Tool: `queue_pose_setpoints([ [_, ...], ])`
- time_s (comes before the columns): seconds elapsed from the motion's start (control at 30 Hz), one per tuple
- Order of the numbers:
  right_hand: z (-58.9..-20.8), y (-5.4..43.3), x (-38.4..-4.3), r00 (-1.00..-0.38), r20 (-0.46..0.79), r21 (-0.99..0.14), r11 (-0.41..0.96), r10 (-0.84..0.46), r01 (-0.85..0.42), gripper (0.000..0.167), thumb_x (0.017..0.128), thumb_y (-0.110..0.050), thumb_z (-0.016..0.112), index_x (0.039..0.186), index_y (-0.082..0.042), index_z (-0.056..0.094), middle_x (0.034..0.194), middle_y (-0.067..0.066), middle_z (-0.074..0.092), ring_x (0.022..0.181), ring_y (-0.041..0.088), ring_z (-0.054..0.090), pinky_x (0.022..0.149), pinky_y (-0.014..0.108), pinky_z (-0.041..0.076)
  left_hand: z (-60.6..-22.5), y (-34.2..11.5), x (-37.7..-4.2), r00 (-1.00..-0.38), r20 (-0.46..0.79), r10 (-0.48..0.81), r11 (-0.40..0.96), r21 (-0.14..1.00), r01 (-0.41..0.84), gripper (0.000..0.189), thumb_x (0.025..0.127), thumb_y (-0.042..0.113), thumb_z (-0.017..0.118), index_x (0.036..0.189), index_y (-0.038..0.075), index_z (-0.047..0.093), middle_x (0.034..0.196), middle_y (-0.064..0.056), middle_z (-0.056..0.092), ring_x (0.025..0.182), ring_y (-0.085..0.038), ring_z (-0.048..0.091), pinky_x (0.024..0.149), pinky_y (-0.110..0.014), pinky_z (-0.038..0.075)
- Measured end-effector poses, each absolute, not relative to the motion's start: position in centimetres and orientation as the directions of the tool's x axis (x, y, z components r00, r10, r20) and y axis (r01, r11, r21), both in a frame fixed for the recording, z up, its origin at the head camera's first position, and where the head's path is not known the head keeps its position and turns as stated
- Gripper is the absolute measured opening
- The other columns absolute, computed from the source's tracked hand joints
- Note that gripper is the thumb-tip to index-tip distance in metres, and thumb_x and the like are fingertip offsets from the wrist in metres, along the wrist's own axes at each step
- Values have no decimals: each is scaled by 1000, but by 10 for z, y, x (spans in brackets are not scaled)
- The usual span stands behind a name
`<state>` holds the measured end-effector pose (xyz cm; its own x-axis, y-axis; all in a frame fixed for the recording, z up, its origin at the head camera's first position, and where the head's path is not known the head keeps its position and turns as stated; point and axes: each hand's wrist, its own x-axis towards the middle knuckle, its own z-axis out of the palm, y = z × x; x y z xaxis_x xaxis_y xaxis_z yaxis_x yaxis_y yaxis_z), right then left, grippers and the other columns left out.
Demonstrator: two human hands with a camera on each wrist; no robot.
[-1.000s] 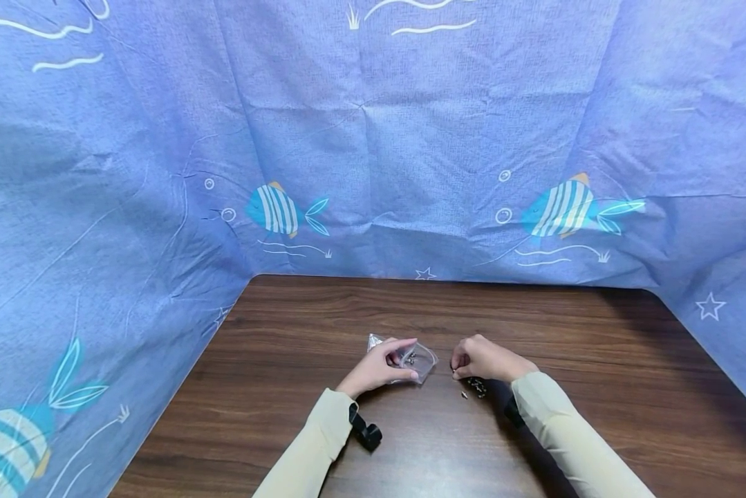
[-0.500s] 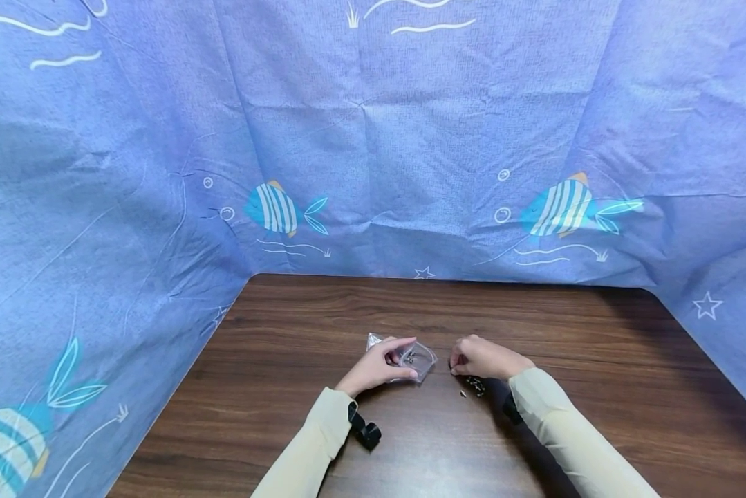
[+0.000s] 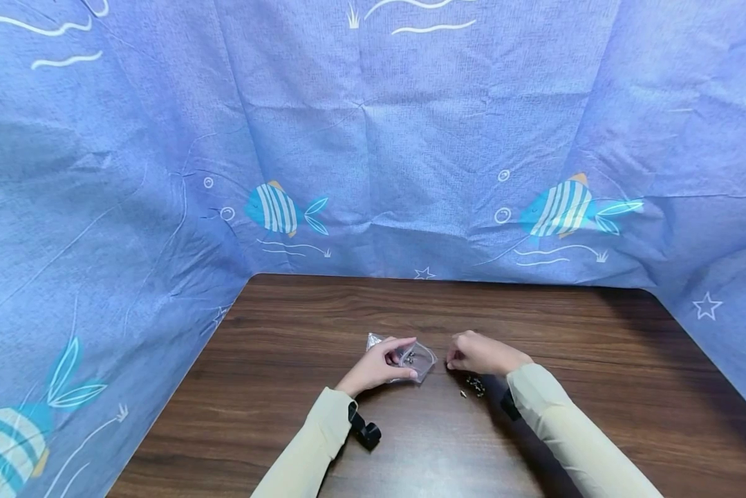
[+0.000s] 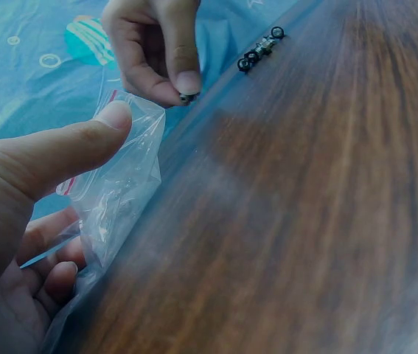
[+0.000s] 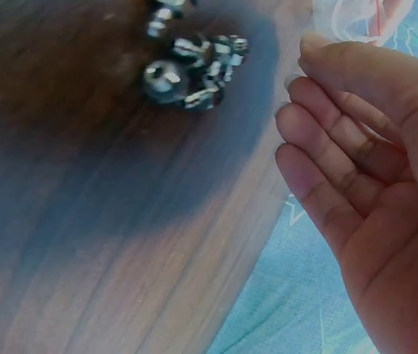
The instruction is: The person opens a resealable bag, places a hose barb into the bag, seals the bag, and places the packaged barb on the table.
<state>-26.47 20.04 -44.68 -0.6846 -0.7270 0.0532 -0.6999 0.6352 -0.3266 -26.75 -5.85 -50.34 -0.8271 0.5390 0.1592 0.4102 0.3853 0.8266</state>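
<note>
Clear zip bag (image 4: 124, 203), seal marked with red line | held near middle of wooden table (image 3: 298, 311) by left hand (image 3: 375, 368), thumb and forefinger spread wide at mouth | small dark piece (image 4: 187, 98) pinched in right hand (image 3: 486, 355), just beside bag, knuckles up | metal pieces (image 5: 201, 70) heaped on table nearby

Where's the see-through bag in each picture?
Head: the clear bag is below the middle, held by the left hand.
Left wrist: the bag is left of the middle.
Right wrist: the bag peeks in at the top, towards the right.
Shared landmark: the little metal pieces, in all three views.
</note>
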Motion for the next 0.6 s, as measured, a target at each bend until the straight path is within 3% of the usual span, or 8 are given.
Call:
queue_pose_setpoints([
  [0.2, -443, 195, -268, -643, 122, -311, 586, -756, -748, 5, 85, -7, 70, 80, -9, 70, 78, -4, 62, 70, 2, 57, 66, 19, 50, -504, -58, -268, -826, 164, 539, 374, 832, 409, 64, 78, 26, 80, 136, 15, 56, 92, -6, 57, 77, -8, 48, 68, -20, 42],
  [0.6, -437, 181, -270, -635, 181, -279, 580, -751, -766, 5, 86, -9, 70, 81, -7, 69, 78, -3, 61, 69, 3, 57, 66, 18, 51, -504, -58, -265, -837, 146, 528, 342, 865, 366, 62, 79, 17, 79, 136, 13, 56, 94, -15, 57, 81, -26, 51, 66, -21, 37],
])
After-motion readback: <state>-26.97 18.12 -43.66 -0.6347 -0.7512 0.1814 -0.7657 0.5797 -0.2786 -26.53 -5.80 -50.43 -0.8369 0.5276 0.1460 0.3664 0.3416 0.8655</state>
